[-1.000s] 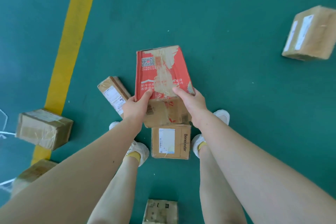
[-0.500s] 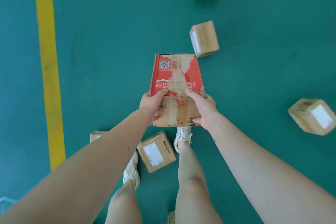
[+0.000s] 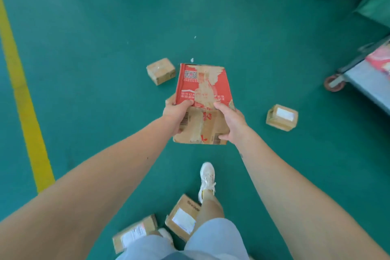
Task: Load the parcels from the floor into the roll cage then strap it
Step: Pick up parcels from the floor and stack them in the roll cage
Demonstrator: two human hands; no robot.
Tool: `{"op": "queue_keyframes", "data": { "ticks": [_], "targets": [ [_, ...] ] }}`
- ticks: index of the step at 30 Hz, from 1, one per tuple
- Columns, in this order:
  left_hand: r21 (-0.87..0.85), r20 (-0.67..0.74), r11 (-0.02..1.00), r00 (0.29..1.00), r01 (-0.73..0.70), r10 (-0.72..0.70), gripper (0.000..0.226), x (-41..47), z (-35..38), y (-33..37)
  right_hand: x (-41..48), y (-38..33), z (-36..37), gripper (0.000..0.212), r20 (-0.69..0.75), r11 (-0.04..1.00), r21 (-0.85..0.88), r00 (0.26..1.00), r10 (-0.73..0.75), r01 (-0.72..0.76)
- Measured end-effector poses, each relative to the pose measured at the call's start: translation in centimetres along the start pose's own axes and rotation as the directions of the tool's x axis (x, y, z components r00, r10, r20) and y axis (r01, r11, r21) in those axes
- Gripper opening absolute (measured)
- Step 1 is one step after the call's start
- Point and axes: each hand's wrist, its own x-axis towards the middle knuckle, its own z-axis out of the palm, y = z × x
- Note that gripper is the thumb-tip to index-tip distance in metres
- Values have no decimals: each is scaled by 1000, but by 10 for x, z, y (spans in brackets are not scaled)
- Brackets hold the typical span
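The red parcel (image 3: 203, 84), gripped by the left hand (image 3: 176, 113) and right hand (image 3: 231, 120), has been carried nearer the roll cage (image 3: 363, 82), newly in view; loading is judged next.

We are holding the red parcel (image 3: 203, 84) above the floor (image 3: 105, 48), left hand (image 3: 176, 114) and right hand (image 3: 231, 121) gripping its near corners. Its torn red top is facing up and its taped brown side is facing us. Four brown parcels are lying on the floor:

- The far parcel (image 3: 160, 70) is lying just beyond the red parcel.
- The right parcel (image 3: 281, 117) is showing a white label.
- The near parcel (image 3: 183, 217) and the nearest parcel (image 3: 135, 232) are lying labelled below.

The cage (image 3: 363, 82) is showing only its grey base at the right edge.
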Motion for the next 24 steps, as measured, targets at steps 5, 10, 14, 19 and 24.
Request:
{"op": "queue_keyframes", "data": {
  "ticks": [5, 10, 14, 19, 24],
  "targets": [
    [48, 134, 991, 984, -122, 115, 47, -75, 27, 38, -76, -29, -46, 75, -70, 985, 124, 992, -109, 117],
    [65, 251, 970, 945, -235, 212, 34, -141, 67, 72, -132, -60, -98, 68, -146, 948, 209, 966, -213, 241],
    [106, 337, 954, 913, -280, 230, 41, -183, 107, 100, -163, -84, -142, 64, -196, 912, 281, 948, -251, 300],
    [137, 421, 922, 864, -361, 276, 40, -218, 182, 123, -185, -114, -213, 45, -281, 856, 353, 916, -288, 378],
    [152, 496, 903, 821, -403, 283, 37, -248, 284, 128, -186, -135, -307, 46, -348, 815, 392, 888, -299, 428]
  ]
}}
